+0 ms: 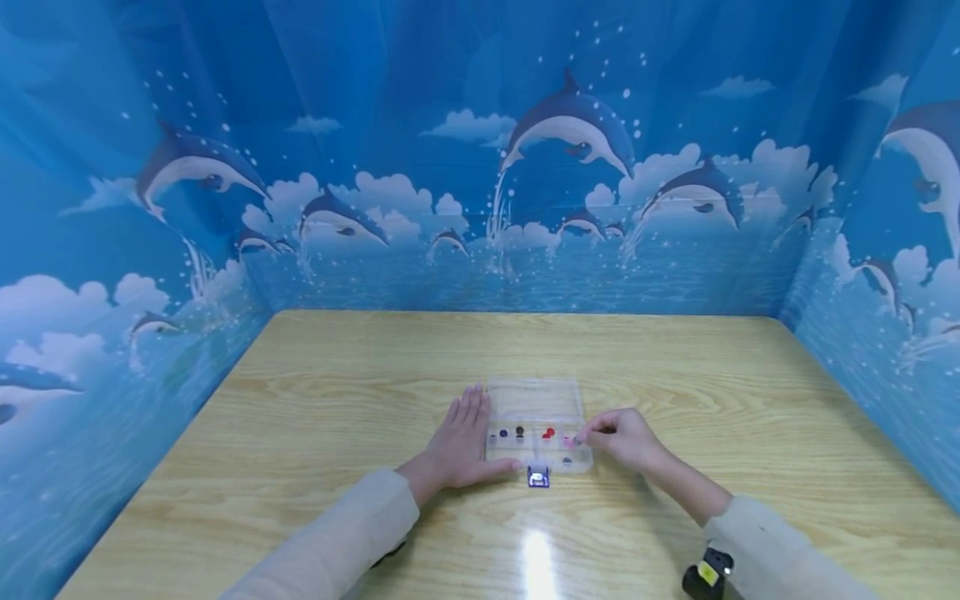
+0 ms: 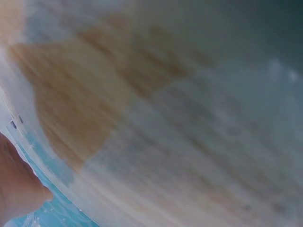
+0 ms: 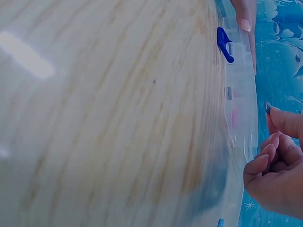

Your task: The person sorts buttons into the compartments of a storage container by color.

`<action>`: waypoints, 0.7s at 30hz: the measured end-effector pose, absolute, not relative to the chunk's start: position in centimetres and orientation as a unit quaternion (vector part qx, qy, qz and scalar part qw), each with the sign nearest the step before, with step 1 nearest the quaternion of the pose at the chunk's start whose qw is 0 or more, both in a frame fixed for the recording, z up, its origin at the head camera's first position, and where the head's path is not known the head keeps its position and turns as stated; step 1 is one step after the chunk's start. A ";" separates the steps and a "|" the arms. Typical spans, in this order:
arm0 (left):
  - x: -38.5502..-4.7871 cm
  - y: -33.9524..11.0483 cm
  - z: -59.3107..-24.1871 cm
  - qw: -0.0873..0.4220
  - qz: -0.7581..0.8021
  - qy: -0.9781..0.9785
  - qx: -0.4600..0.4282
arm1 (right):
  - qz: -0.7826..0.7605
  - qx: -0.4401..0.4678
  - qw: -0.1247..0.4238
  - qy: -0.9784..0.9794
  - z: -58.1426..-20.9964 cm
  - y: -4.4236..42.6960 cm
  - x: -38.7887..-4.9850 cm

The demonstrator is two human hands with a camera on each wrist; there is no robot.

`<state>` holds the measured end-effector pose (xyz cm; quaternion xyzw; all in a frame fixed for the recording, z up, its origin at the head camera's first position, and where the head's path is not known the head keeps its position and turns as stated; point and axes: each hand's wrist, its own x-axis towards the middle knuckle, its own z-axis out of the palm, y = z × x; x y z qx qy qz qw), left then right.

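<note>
A clear plastic compartment box (image 1: 534,400) lies on the table with its lid folded back. Small round pieces sit in its compartments: dark ones (image 1: 520,432), red ones (image 1: 548,433), a pink one (image 1: 567,443) and a grey one (image 1: 567,461). My left hand (image 1: 467,446) lies along the box's left side, fingers straight, thumb at the front edge. Over the right end, my right hand (image 1: 624,437) pinches a small dark disc (image 3: 268,108) between thumb and forefinger; its other fingers are curled. The left wrist view shows only part of the left hand (image 2: 19,184).
A blue latch (image 1: 537,477) sticks out from the box's front edge. The wooden table (image 1: 360,367) stretches around the box, with a bright reflection near the front. A blue dolphin-print curtain (image 1: 420,250) hangs at the back and sides.
</note>
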<state>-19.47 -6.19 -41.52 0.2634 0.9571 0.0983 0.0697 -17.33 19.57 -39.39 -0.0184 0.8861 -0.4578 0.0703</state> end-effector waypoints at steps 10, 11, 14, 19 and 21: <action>-19.5 -6.2 -41.5 0.069 0.096 0.957 0.265 | -0.464 -0.033 0.075 0.882 -39.3 18.9 -17.2; -19.5 -6.2 -41.5 0.071 0.095 0.957 0.264 | -0.465 -0.031 0.077 0.881 -39.3 18.8 -17.2; -19.5 -6.2 -41.5 0.071 0.097 0.957 0.264 | -0.465 -0.031 0.078 0.881 -39.3 18.7 -17.2; -19.5 -6.2 -41.5 0.075 0.100 0.957 0.261 | -0.465 -0.039 0.075 0.881 -39.2 18.4 -17.2; -19.5 -6.2 -41.5 0.072 0.101 0.957 0.262 | -0.464 -0.048 0.073 0.881 -39.0 18.2 -17.2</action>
